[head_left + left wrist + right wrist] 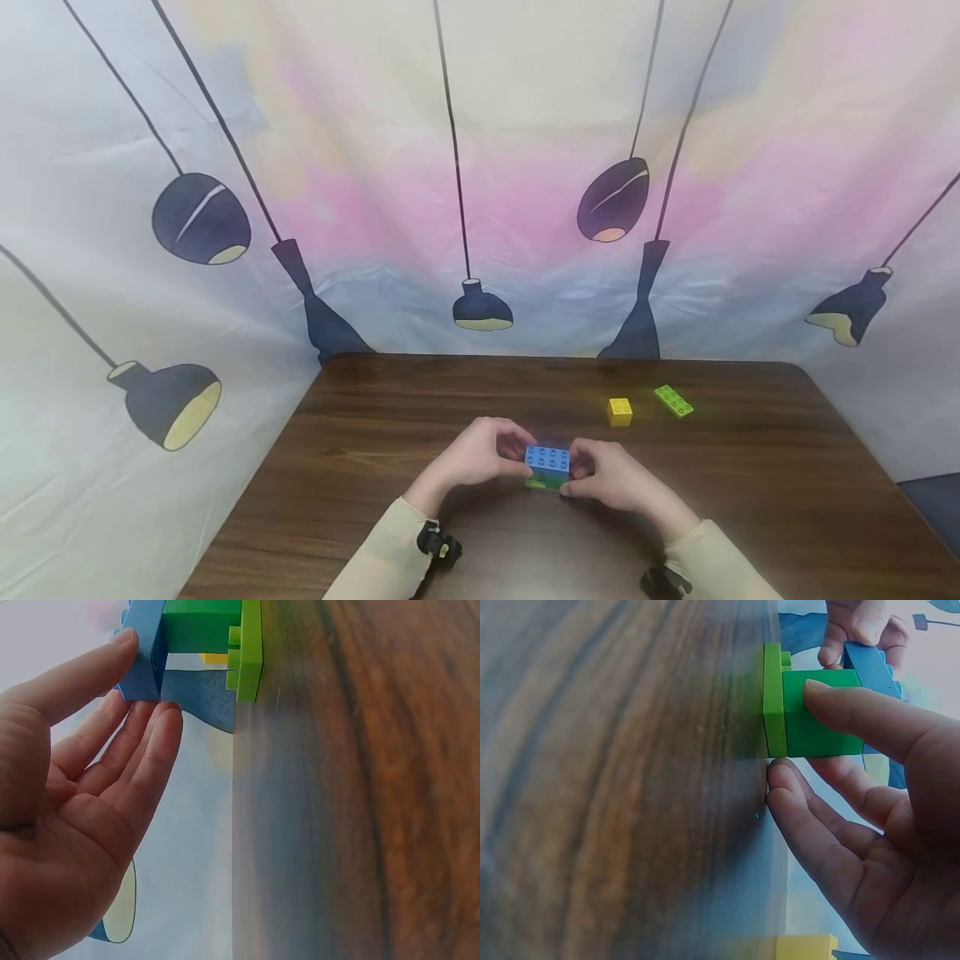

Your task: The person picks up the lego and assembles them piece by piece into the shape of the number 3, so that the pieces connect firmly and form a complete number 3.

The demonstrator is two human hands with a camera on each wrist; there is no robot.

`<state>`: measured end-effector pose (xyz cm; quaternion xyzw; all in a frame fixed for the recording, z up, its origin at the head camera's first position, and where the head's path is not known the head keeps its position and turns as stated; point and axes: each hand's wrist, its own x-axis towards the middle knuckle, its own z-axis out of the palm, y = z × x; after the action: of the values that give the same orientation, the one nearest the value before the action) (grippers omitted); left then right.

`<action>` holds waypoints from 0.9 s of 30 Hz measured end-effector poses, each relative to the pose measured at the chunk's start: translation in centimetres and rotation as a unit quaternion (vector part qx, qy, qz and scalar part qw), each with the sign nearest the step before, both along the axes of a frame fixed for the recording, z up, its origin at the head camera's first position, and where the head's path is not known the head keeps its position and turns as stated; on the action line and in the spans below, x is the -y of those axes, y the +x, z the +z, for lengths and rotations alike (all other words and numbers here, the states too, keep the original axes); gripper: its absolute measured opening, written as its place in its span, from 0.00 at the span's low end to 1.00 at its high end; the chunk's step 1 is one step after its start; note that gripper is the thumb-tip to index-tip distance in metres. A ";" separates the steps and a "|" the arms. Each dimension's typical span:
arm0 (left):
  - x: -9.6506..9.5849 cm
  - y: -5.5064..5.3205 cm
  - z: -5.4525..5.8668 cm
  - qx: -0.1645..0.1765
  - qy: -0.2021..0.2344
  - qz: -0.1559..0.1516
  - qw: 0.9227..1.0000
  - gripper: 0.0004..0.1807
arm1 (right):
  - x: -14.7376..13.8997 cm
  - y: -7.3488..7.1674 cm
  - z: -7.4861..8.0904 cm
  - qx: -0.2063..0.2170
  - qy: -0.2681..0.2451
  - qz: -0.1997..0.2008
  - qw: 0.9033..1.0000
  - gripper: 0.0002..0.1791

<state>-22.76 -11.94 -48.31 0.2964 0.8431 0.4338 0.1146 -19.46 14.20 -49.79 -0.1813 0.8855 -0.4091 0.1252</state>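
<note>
In the head view a small stack of toy building bricks stands on the table between the two hands. At its top is a blue brick with two rows of studs. My left hand pinches the left end of that blue brick between thumb and fingers. Under the blue one sits a dark green brick, and below it a flat lime green brick lies on the table. My right hand grips the dark green brick from the right, its thumb on the near face. In the right wrist view the blue brick tilts slightly against the green one.
Farther back on the wooden table stand a small yellow brick and, to its right, another flat lime green brick. A cloth backdrop printed with hanging lamps rises behind the table's far edge.
</note>
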 end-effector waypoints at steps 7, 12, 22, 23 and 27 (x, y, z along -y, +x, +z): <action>-0.1 -0.1 -0.3 0.007 -0.001 0.007 1.000 0.17 | 0.0 -0.1 -0.3 -0.005 -0.002 -0.002 1.000 0.18; -0.2 0.1 -0.4 0.006 -0.004 0.008 1.000 0.17 | -0.2 -0.2 -0.5 -0.005 -0.007 0.004 1.000 0.20; -0.2 0.2 -0.2 0.006 -0.002 0.005 1.000 0.16 | -1.0 -0.9 -0.8 0.019 -0.033 0.043 0.998 0.22; -0.2 0.2 -0.1 0.006 -0.002 0.004 1.000 0.16 | -1.0 -1.0 -0.7 0.023 -0.036 0.047 0.998 0.22; -0.2 0.3 0.0 0.002 -0.007 0.007 1.000 0.16 | -1.2 -1.1 -0.5 0.034 -0.044 0.057 0.997 0.22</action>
<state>-22.48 -11.69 -48.33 0.2888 0.8480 0.4291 0.1155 -20.52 15.42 -50.28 -0.2229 0.8502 -0.4455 0.1706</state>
